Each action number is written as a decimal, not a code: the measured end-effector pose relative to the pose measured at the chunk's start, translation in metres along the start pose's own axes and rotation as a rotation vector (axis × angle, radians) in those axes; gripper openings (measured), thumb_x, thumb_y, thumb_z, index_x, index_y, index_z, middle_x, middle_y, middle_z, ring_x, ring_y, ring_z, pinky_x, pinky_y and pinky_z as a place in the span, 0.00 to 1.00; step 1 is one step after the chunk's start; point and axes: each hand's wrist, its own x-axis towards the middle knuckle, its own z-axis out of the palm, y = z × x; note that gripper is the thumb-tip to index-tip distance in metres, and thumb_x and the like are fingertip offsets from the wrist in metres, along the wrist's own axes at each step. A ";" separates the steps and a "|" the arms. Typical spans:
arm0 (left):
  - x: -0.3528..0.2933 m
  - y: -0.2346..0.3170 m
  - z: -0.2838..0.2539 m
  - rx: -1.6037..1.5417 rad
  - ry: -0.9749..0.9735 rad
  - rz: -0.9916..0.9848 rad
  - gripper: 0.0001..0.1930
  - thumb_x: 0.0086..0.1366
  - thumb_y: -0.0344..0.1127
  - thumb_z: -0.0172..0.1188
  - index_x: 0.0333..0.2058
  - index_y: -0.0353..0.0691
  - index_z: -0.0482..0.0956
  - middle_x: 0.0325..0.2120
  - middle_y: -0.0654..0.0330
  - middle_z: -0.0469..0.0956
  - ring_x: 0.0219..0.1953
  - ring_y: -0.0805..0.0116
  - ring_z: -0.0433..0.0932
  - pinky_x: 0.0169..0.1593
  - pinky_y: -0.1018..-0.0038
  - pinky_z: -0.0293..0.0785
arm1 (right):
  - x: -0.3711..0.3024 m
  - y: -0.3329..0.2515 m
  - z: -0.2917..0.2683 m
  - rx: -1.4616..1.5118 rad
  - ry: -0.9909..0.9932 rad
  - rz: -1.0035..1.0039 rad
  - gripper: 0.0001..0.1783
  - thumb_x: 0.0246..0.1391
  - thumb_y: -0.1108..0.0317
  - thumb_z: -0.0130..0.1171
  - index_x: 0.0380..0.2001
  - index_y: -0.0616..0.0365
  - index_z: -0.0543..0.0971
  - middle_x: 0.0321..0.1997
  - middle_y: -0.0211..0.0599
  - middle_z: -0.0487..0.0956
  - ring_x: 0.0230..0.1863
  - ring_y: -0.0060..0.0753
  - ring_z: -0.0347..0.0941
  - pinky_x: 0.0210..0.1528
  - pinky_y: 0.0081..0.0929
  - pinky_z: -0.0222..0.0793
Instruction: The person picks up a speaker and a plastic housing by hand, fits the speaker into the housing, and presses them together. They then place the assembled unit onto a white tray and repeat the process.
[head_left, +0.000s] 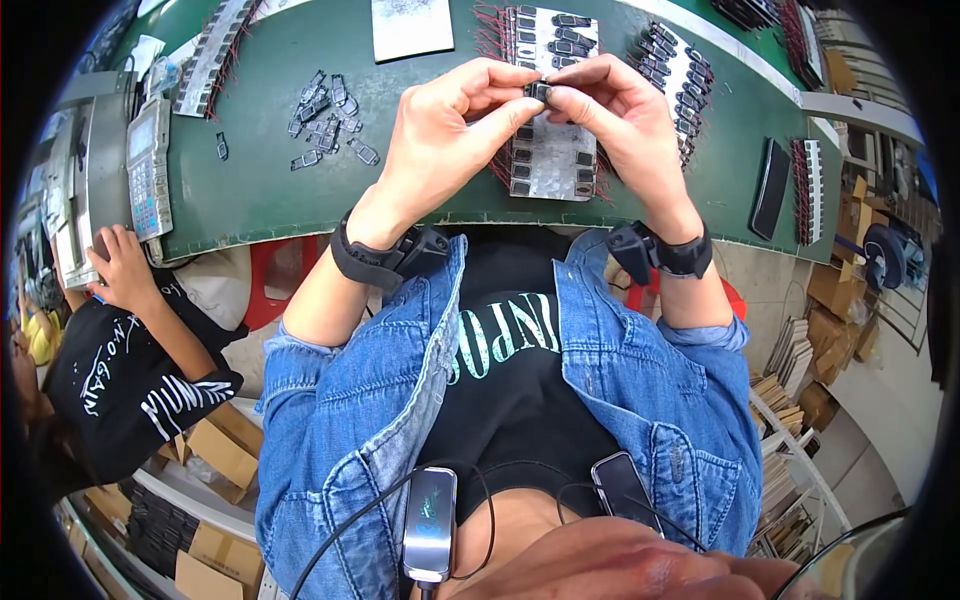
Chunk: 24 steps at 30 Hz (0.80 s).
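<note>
While the left hand [435, 125] pinches one side of a small black part [539, 91] between thumb and fingers, the right hand [628, 115] grips its other side, both nearly closed, over a pale rectangular plate [549, 165] on the green bench [240, 195]. Similar dark pieces [572, 40] sit along the plate, red wires [492, 35] fringe its left edge, and a loose pile [325, 125] of such pieces lies farther left.

A big green table [265, 195] spreads across the top. A red seat [274, 285] is left of the middle, brown boxes [215, 455] lower left, pale floor [775, 268] right.
</note>
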 end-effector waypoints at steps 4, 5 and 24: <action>-0.001 -0.005 0.003 0.008 0.036 0.046 0.13 0.64 0.28 0.65 0.46 0.33 0.81 0.36 0.57 0.86 0.40 0.75 0.84 0.45 0.78 0.81 | -0.001 0.008 0.005 -0.374 0.145 -0.384 0.09 0.55 0.75 0.67 0.40 0.61 0.81 0.38 0.32 0.79 0.38 0.22 0.78 0.43 0.20 0.75; -0.002 -0.006 0.003 0.007 0.036 0.047 0.13 0.64 0.28 0.65 0.46 0.33 0.81 0.36 0.57 0.86 0.40 0.75 0.84 0.45 0.78 0.81 | -0.002 0.004 0.007 -0.509 0.171 -0.445 0.10 0.53 0.76 0.67 0.40 0.61 0.81 0.38 0.32 0.79 0.39 0.23 0.78 0.43 0.21 0.75; -0.007 -0.009 0.001 -0.101 0.041 0.005 0.15 0.66 0.27 0.60 0.51 0.36 0.81 0.38 0.59 0.86 0.41 0.78 0.82 0.46 0.79 0.79 | -0.006 0.006 0.010 -0.120 0.078 -0.138 0.11 0.61 0.78 0.59 0.47 0.67 0.77 0.42 0.35 0.81 0.44 0.24 0.79 0.51 0.20 0.75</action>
